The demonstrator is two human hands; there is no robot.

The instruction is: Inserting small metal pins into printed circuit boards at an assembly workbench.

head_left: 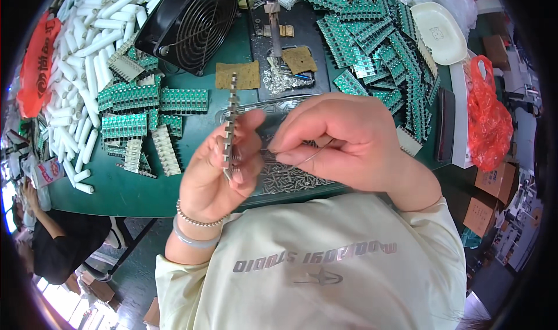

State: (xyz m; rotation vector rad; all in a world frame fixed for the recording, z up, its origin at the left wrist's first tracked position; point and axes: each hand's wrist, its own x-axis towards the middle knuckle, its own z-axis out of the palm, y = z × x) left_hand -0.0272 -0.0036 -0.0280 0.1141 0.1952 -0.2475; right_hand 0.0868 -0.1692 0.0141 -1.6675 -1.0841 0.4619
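Left hand (pixel 218 167) one connector strip (pixel 231 120), right hand (pixel 343 141) one wire (pixel 314 154)

Left hand (pixel 218 167) raised at centre frame, palm turned toward 3 o'clock, thumb and fingers closed in a pinch; wrist bent, forearm dropping toward 7 o'clock. Right hand (pixel 343 141) just beside it at 3 o'clock, knuckles up, fingertips (pixel 285 152) pinched together pointing toward 9 o'clock. Right forearm runs toward 5 o'clock. Hands nearly touching.
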